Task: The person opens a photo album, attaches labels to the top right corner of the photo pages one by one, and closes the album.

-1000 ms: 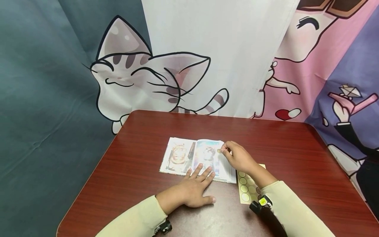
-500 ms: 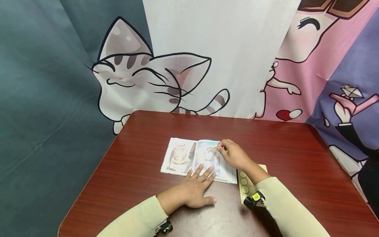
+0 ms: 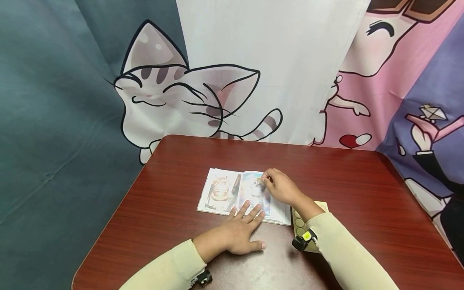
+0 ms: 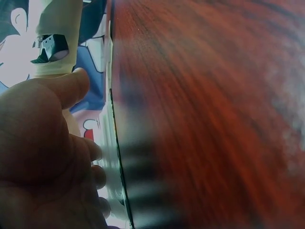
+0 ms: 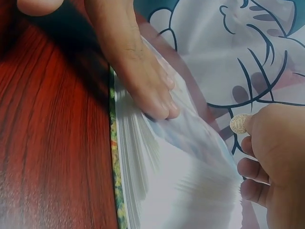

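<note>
An open book point(image 3: 280, 211) with a cat picture on each page lies on the table. My left hand point(image 3: 242, 235) rests with spread, straight fingers on the lower edge of its right page. Over the upper part of that page, my right hand point(image 3: 280, 187) pinches a small round gold sticker point(image 5: 238, 124) between thumb and finger. Fine printing shows on the sticker in the right wrist view, where it stands above the page. The right hand's other fingers are curled. A sheet of round stickers point(image 3: 299, 223) lies right of the book, partly hidden under the right forearm.
The reddish-brown wooden table point(image 3: 163, 193) extends around the book. Behind it hangs a printed cloth backdrop point(image 3: 290, 52) with a cartoon cat. A small camera point(image 3: 303, 240) on the right wrist hangs over the sticker sheet.
My right hand has moved left across the right page with the sticker, from the page's outer edge to over the cat picture. The left hand stays in place.
</note>
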A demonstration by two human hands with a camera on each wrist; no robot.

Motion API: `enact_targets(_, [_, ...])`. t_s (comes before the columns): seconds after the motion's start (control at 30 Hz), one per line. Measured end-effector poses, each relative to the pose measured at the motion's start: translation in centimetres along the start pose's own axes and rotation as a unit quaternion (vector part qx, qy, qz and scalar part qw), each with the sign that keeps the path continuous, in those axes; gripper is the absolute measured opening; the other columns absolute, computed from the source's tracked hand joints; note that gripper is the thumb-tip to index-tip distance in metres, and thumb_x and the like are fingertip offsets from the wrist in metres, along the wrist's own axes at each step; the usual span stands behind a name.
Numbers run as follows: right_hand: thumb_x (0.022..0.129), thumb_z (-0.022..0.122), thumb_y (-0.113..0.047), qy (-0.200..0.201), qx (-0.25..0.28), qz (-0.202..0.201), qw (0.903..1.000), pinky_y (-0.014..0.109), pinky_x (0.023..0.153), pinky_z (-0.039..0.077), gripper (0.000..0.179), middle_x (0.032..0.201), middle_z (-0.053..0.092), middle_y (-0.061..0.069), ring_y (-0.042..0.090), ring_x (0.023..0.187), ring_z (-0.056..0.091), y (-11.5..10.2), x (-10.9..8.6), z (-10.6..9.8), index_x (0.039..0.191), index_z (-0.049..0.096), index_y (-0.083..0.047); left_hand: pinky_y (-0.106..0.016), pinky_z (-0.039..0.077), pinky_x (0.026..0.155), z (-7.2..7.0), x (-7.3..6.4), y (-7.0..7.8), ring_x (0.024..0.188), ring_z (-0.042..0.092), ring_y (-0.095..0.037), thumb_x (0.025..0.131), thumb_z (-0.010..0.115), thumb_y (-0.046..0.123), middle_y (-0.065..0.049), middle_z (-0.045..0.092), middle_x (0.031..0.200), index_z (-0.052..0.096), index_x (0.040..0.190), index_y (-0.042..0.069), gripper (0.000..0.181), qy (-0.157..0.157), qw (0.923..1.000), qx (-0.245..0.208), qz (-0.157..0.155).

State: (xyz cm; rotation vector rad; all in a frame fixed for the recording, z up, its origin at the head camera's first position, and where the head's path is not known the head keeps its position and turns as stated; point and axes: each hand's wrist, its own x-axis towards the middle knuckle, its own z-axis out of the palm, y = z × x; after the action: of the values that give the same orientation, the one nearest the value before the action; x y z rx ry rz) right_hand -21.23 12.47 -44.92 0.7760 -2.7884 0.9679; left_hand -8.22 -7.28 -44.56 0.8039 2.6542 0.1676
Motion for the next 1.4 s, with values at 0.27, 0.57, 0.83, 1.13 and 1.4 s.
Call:
enact_targets(0.27, [0.102, 0.062, -0.017, -0.005, -0.001, -0.003, 1.0, 0.04, 0.075, 0.049, 0.007, 0.089, 0.059, -0.001, 0.017, 0.081, 0.056, -0.4, 0.7, 0.3, 0.096, 0.064, -0.014, -0.058, 0.012, 0.122, -0.1, 0.0, 0.2, 0.156, -0.005, -0.027, 0.095, 0.045, 0.074, 0.005, 0.002, 0.171, 0.015, 0.166, 0.025, 0.092, 0.0, 1.0, 0.005, -0.001])
enact_targets(0.57, [0.101, 0.064, -0.013, -0.006, 0.003, -0.02, 0.9998, 0.04, 0.079, 0.049, 0.007, 0.088, 0.059, -0.001, 0.019, 0.085, 0.056, -0.3, 1.6, 1.0, 0.094, 0.064, -0.013, -0.058, 0.015, 0.121, -0.1, -0.3, 0.2, 0.156, -0.003, -0.028, 0.094, 0.044, 0.077, 0.005, 0.005, 0.171, 0.016, 0.166, 0.025, 0.093, 0.006, 0.9999, 0.011, 0.0])
enact_targets(0.83, [0.1, 0.065, -0.015, -0.009, 0.005, -0.03, 0.9995, 0.042, 0.082, 0.047, 0.007, 0.087, 0.058, -0.001, 0.023, 0.091, 0.056, -0.1, 2.6, 1.6, 0.093, 0.065, -0.013, -0.059, 0.015, 0.121, -0.1, -0.3, 0.2, 0.156, -0.002, -0.028, 0.094, 0.044, 0.076, 0.004, 0.005, 0.171, 0.017, 0.166, 0.025, 0.092, 0.009, 0.9999, 0.011, 0.003])
enact_targets(1.13, [0.101, 0.063, -0.018, -0.024, -0.005, -0.019, 0.9995, 0.045, 0.093, 0.046, 0.006, 0.098, 0.062, 0.002, 0.028, 0.107, 0.057, 0.0, 3.3, 2.4, 0.096, 0.065, -0.014, -0.059, 0.014, 0.121, -0.1, -0.2, 0.2, 0.156, -0.004, -0.027, 0.095, 0.046, 0.074, 0.005, 0.004, 0.171, 0.016, 0.166, 0.025, 0.092, 0.004, 1.0, 0.007, 0.001])
enact_targets(1.4, [0.103, 0.061, -0.019, -0.029, -0.02, -0.018, 0.9992, 0.045, 0.096, 0.045, 0.009, 0.107, 0.063, 0.006, 0.029, 0.11, 0.056, -0.5, 3.9, 2.7, 0.1, 0.066, -0.011, -0.059, 0.014, 0.121, -0.2, -0.1, 0.2, 0.156, -0.004, -0.027, 0.095, 0.047, 0.074, 0.005, 0.004, 0.171, 0.016, 0.166, 0.025, 0.092, 0.003, 1.0, 0.007, 0.001])
